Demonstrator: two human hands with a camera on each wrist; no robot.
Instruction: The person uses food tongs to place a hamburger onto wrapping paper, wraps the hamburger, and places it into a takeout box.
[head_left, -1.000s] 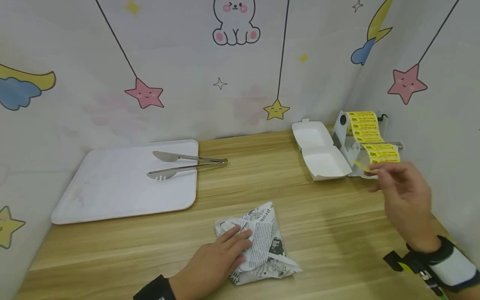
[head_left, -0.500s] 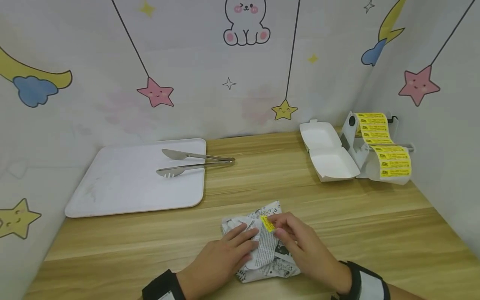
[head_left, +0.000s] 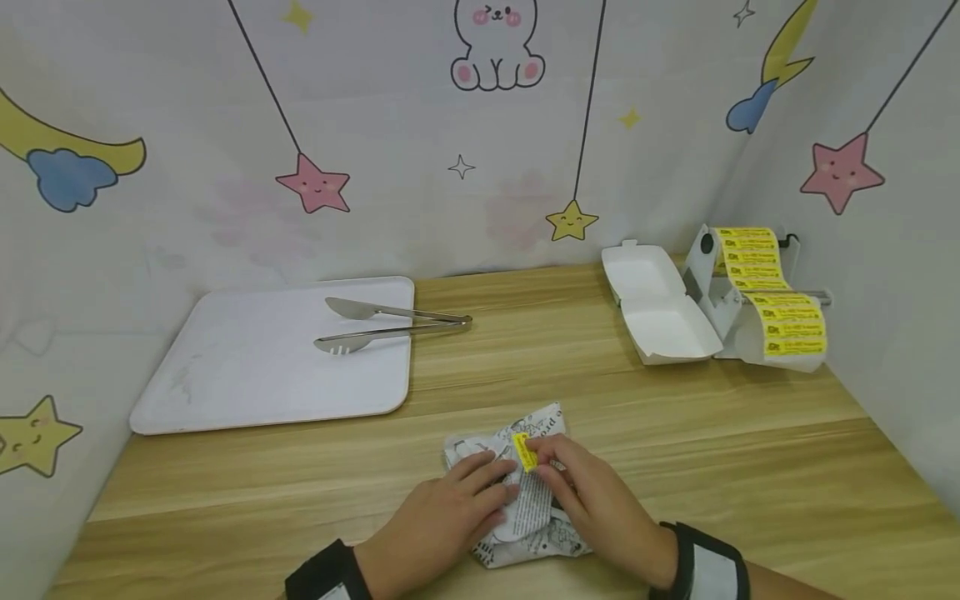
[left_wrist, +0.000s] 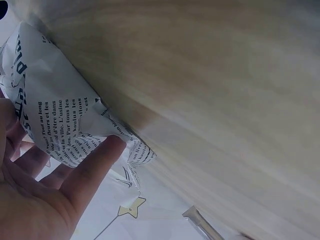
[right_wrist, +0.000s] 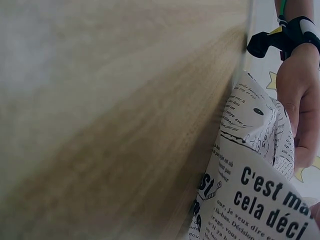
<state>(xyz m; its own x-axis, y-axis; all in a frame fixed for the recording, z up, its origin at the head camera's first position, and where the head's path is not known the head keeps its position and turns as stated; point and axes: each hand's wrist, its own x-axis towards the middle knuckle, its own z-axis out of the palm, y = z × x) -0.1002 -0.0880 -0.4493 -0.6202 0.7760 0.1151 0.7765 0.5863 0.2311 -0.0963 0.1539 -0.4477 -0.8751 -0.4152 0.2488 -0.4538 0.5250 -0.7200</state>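
A parcel wrapped in newsprint paper (head_left: 525, 508) lies on the wooden table before me. My left hand (head_left: 442, 517) rests on its left part, fingers spread across the folded paper. In the left wrist view, the thumb and fingers of that left hand (left_wrist: 55, 185) lie against the printed wrapping (left_wrist: 60, 110). With thumb and forefinger, my right hand (head_left: 592, 500) pinches a small yellow sticker (head_left: 525, 452) at the top of the parcel. Whether the sticker's whole underside touches the paper cannot be seen. The right wrist view shows the wrapping's side (right_wrist: 255, 185) and the left hand (right_wrist: 300, 100) beyond.
Steel tongs (head_left: 390, 325) lie partly on a white tray (head_left: 277, 375) at the left. An opened white takeaway box (head_left: 663, 321) stands at the back right. Beside it, a label dispenser (head_left: 705, 275) holds a roll of yellow stickers (head_left: 795, 325). A patterned curtain (head_left: 375, 125) hangs behind.
My right hand has come from the label dispenser to the parcel with the yellow sticker, then shifted slightly left over the paper. The left hand has stayed on the parcel.
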